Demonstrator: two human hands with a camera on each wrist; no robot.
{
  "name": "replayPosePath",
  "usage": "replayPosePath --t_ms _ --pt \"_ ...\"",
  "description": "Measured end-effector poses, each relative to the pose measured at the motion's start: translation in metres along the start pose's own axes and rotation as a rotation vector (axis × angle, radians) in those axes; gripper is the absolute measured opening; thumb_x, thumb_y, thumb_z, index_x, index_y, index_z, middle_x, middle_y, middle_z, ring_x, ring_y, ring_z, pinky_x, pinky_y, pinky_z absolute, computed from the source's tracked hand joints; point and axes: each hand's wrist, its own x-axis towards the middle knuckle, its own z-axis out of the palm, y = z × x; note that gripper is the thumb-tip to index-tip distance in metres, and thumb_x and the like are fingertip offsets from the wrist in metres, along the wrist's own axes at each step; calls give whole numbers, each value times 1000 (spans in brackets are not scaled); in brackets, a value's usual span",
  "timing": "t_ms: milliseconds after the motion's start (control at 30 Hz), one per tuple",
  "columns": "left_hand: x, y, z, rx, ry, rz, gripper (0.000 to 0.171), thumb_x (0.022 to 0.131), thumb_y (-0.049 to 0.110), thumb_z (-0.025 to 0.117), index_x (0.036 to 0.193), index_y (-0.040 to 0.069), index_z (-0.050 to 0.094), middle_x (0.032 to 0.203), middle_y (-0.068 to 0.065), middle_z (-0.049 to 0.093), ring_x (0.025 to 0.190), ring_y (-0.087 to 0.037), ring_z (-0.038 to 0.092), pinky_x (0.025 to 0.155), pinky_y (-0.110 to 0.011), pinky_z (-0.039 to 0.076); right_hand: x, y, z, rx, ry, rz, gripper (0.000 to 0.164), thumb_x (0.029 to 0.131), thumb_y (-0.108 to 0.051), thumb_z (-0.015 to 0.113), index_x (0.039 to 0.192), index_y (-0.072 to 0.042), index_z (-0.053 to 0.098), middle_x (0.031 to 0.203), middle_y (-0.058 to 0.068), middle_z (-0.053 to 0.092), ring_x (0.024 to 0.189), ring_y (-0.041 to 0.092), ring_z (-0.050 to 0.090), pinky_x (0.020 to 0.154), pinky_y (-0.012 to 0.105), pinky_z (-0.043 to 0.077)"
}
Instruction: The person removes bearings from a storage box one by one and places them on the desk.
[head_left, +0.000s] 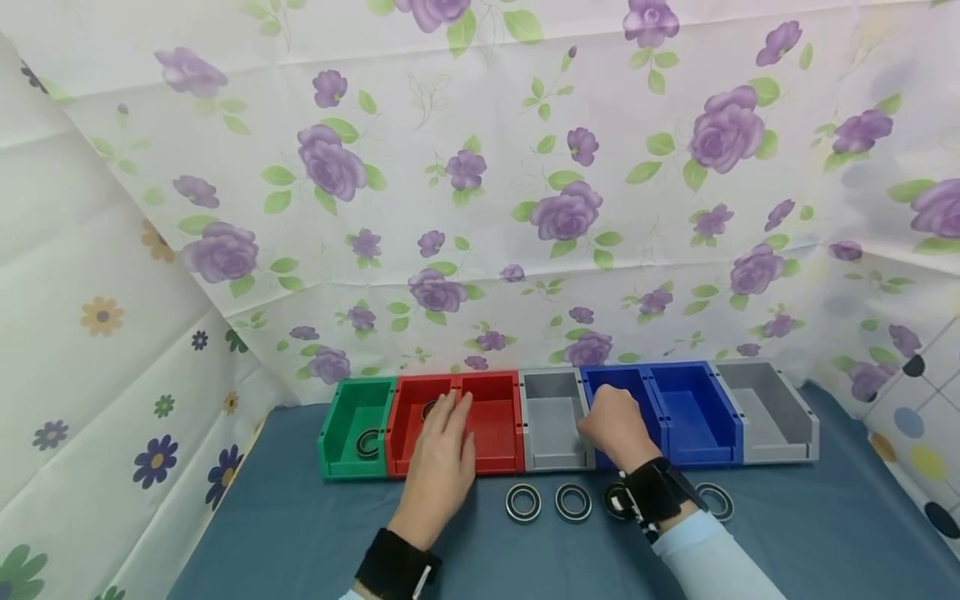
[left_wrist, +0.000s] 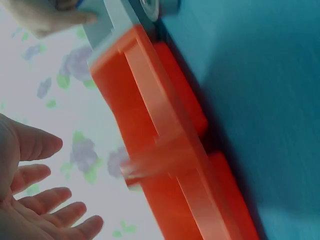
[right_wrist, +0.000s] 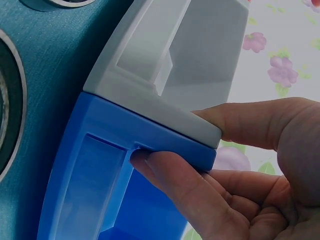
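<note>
My right hand [head_left: 618, 425] pinches the adjoining side walls of the middle grey bin [right_wrist: 150, 45] and the left blue bin [right_wrist: 85, 175]. In the right wrist view, the thumb lies on the grey side and a finger reaches over the blue wall. The left hand [head_left: 442, 458] is over the two red bins [head_left: 491, 417], fingers extended and holding nothing. A ball bearing [head_left: 425, 408] in the left red bin is partly hidden by its fingers. Another bearing [head_left: 360, 444] lies in the green bin [head_left: 352, 404].
Several bearings lie in a row before the bins, including one [head_left: 511, 503] below the red bin and one [head_left: 727, 502] at the right. The right wristband [head_left: 652, 492] partly covers another. A second blue bin [head_left: 693, 421] and a grey bin [head_left: 765, 417] continue the row rightward.
</note>
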Motion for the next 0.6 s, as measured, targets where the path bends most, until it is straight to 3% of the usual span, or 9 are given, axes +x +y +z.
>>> replayPosePath --t_ms 300,600 --pt "5 -36 -1 51 14 -69 65 85 12 65 143 10 36 144 -14 34 133 -29 27 94 -45 38 -1 -1 -1 7 2 1 15 76 -13 65 65 -7 57 60 6 52 52 19 51 42 27 41" --pt "17 -56 3 65 -82 -125 51 90 7 55 139 5 40 142 -18 35 132 -33 28 99 -45 33 -1 -1 -1 5 12 -2 16 77 -14 65 64 -8 57 59 5 52 51 18 51 42 27 41"
